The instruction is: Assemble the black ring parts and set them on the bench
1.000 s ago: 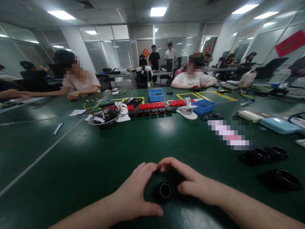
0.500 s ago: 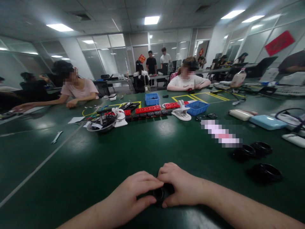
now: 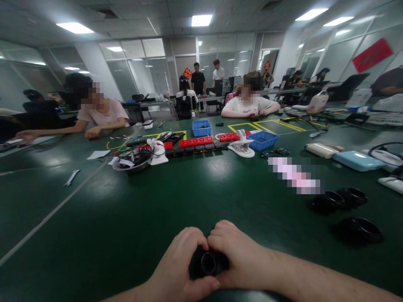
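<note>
Both hands are together at the near side of the green table, wrapped round a black round part (image 3: 208, 263) with a ring-shaped hole facing up. My left hand (image 3: 180, 266) curls about its left side, thumb in front and fingers behind. From the other side, my right hand (image 3: 241, 253) closes on it, and its fingers meet the left ones at the top. Much of the part is hidden by the hands, so its exact kind cannot be made out. Off to the right lie three black ring-like parts, the nearest one (image 3: 362, 230) standing apart from the other two.
Farther back are a metal bowl of cables (image 3: 132, 161), a red power strip (image 3: 195, 141), a white clamp (image 3: 242, 147) and blue bins (image 3: 263, 140). A wrench (image 3: 72, 178) lies left; a light-blue case (image 3: 358, 160) lies right. Co-workers sit across the table.
My left thumb and fingers have spread farther round the black part, and its hole now faces up in plain view. The hands have drawn closer together; the camera view has shifted slightly.
</note>
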